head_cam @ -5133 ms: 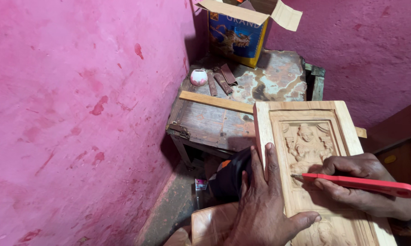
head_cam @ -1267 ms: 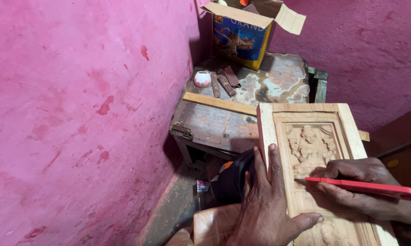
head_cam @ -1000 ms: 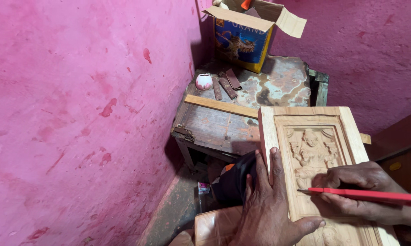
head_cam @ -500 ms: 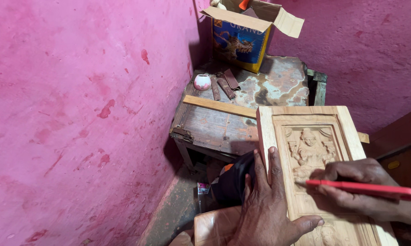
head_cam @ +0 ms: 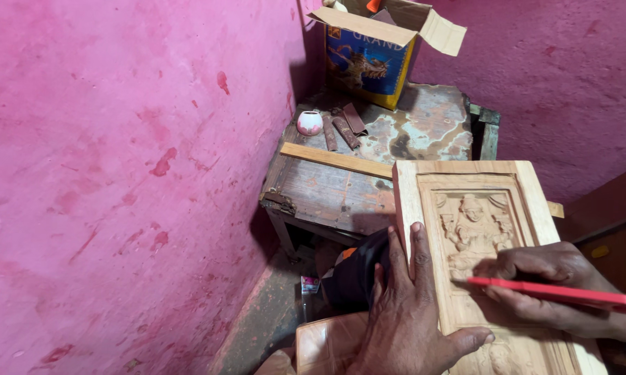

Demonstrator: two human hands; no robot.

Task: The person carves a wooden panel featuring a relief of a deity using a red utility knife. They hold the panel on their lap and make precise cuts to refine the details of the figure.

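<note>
A pale carved wooden panel (head_cam: 474,201) with a relief figure in a recessed frame stands tilted in front of me. My left hand (head_cam: 409,312) presses flat on its left edge, thumb across the lower carving. My right hand (head_cam: 559,288) grips a red tool handle (head_cam: 556,294) lying across the panel, with its tip at the carved figure's lower part.
A worn wooden table (head_cam: 340,191) stands behind the panel, bearing a wood strip (head_cam: 335,160), sandpaper rolls (head_cam: 344,128), a small pink-white pot (head_cam: 309,123) and an open cardboard box (head_cam: 375,48). Pink walls close in on the left and behind. A dark object with orange (head_cam: 354,278) sits under my left hand.
The view has shifted slightly. My right hand and the red tool have made small moves over the carving; my left hand stays on the panel's edge.
</note>
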